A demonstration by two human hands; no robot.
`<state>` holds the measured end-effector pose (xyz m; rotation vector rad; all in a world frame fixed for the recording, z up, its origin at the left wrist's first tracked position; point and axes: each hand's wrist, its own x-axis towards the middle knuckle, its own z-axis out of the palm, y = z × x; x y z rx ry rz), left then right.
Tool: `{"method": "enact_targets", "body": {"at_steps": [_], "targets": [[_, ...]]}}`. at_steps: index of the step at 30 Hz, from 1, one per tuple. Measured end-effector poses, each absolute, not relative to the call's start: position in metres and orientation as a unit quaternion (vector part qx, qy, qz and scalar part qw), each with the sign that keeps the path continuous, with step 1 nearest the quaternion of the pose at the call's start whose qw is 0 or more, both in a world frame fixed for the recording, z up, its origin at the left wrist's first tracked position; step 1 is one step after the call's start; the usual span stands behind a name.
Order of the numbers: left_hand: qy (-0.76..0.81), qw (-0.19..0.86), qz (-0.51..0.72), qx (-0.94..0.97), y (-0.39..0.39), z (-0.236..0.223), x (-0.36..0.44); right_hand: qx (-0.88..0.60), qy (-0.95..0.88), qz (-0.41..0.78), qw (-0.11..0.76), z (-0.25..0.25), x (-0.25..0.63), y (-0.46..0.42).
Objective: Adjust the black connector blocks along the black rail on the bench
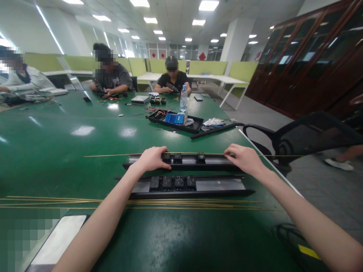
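A long black channel (195, 167) with a silvery inside lies across the table. Several small black blocks sit in it. My left hand (151, 158) grips across this channel by its leftmost block, fingers on the far edge and thumb at the near side. Along its far edge runs a thin brass-coloured rod (113, 155), sticking out past both ends. Near the right end, my right hand (242, 158) pinches that rod between thumb and fingertips. Closer to me lies a second black channel (221, 185), holding several black blocks (166, 183) side by side.
Several loose thin rods (198, 203) lie in front of the channels. Beyond stand a black tray (195, 126) with a blue item, a water bottle (183, 99) and crumpled gloves (212, 124). A chair (300, 136) is at the right. Other people sit across the green table (93, 132).
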<state>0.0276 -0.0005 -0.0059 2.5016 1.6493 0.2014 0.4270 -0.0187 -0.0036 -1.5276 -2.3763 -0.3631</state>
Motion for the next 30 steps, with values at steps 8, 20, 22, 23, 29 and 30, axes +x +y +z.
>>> {"method": "enact_targets", "body": {"at_steps": [8, 20, 22, 23, 29, 30], "targets": [[0.548, 0.071, 0.070, 0.831, 0.000, -0.007, 0.027, -0.528, -0.826, -0.148, 0.130, -0.003, 0.449, -0.019], [0.546, 0.070, 0.068, 0.832, -0.002, -0.005, 0.028, -0.535, -0.817, -0.192, 0.098, -0.011, 0.490, -0.015], [0.547, 0.072, 0.066, 0.831, -0.001, -0.006, 0.028, -0.538, -0.817, -0.185, 0.093, -0.011, 0.496, -0.015], [0.548, 0.072, 0.065, 0.831, -0.001, -0.006, 0.028, -0.540, -0.816, -0.183, 0.092, -0.011, 0.499, -0.016], [0.550, 0.072, 0.061, 0.830, -0.002, -0.004, 0.028, -0.563, -0.803, -0.183, 0.068, -0.009, 0.515, -0.017], [0.549, 0.072, 0.061, 0.830, -0.002, -0.004, 0.028, -0.569, -0.799, -0.184, 0.062, -0.009, 0.517, -0.017]]}}
